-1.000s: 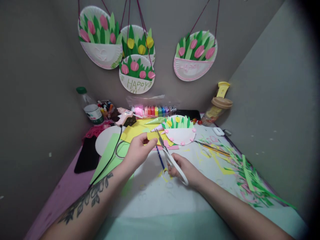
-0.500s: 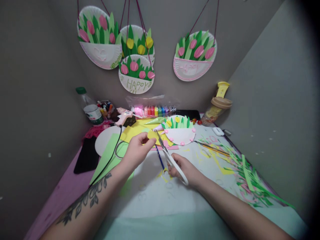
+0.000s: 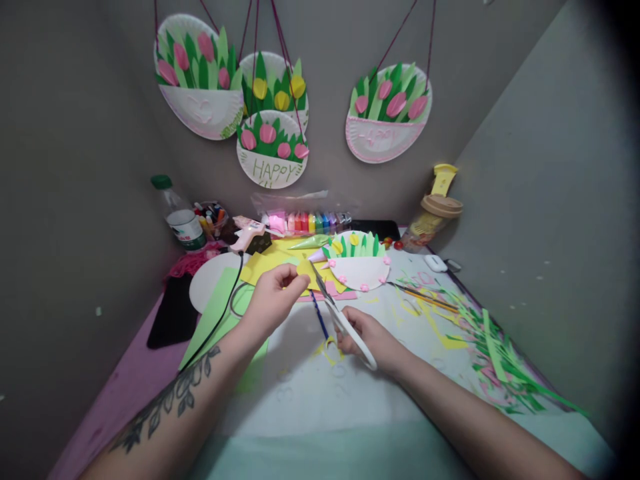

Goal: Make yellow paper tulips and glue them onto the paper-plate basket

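Between the thumb and fingers of my left hand (image 3: 276, 293) is a small piece of yellow paper (image 3: 304, 267). My right hand (image 3: 367, 337) grips a pair of white-handled scissors (image 3: 345, 320), whose blades point up and left at the edge of that paper. Just behind the scissors lies a paper plate basket (image 3: 359, 272) with green leaves, yellow tulips and pink flowers on its rim. Under my left hand are yellow sheets (image 3: 260, 263) and a light green sheet (image 3: 213, 317). A dark blue pencil (image 3: 320, 317) rests between my hands.
A pink glue gun (image 3: 247, 235) with a black cord stands left of centre, near a bottle (image 3: 183, 217) and a dark phone-like slab (image 3: 173, 313). Green paper scraps (image 3: 505, 367) pile up at right. A lidded cup (image 3: 433, 217) is at back right. Finished plates (image 3: 273, 150) hang on the wall.
The scissor blades have drawn slightly closer together at the yellow paper. My left hand has shifted a little left; otherwise the scene looks the same.
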Motion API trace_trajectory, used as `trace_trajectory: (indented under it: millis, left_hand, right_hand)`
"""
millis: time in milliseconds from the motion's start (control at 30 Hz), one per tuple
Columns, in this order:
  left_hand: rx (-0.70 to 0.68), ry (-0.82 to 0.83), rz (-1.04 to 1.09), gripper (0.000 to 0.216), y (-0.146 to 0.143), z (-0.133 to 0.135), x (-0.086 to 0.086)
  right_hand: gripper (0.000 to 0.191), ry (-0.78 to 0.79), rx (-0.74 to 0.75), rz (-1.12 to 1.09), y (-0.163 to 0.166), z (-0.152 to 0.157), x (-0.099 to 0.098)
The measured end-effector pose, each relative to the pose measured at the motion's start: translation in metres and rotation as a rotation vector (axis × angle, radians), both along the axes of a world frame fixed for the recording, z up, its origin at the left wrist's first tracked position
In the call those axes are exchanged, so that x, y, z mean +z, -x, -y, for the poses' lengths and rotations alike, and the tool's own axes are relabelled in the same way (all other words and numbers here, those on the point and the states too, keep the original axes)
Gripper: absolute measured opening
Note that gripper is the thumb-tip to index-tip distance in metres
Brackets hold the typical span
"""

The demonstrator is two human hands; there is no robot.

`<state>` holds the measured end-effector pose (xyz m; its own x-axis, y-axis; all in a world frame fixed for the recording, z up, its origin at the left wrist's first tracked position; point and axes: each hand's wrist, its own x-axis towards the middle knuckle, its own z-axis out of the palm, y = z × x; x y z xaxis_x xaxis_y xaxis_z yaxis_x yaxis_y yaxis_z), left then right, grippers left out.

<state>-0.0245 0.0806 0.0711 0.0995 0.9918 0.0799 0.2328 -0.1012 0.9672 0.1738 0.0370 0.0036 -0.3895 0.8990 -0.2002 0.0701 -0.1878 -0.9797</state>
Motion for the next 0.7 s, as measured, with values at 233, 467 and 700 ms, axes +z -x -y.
trace_trajectory:
  millis: [233, 467, 700]
  left_hand:
    - [-0.035, -0.029, -0.039, 0.027, 0.0003, -0.0003, 0.0014]
    - [-0.011, -0.025, -0.023, 0.026, -0.0005, 0.0008, 0.0027]
    - [-0.04, -0.048, -0.076, 0.026, 0.0007, 0.0013, 0.0047]
  right_hand:
    - [0.022, -0.007, 0.004, 0.008, -0.0009, -0.0006, -0.0013]
    - [0.021, -0.001, 0.004, 0.009, -0.0005, -0.0009, -0.0012]
    - [0.022, 0.006, 0.01, -0.004, -0.0009, -0.0012, -0.001]
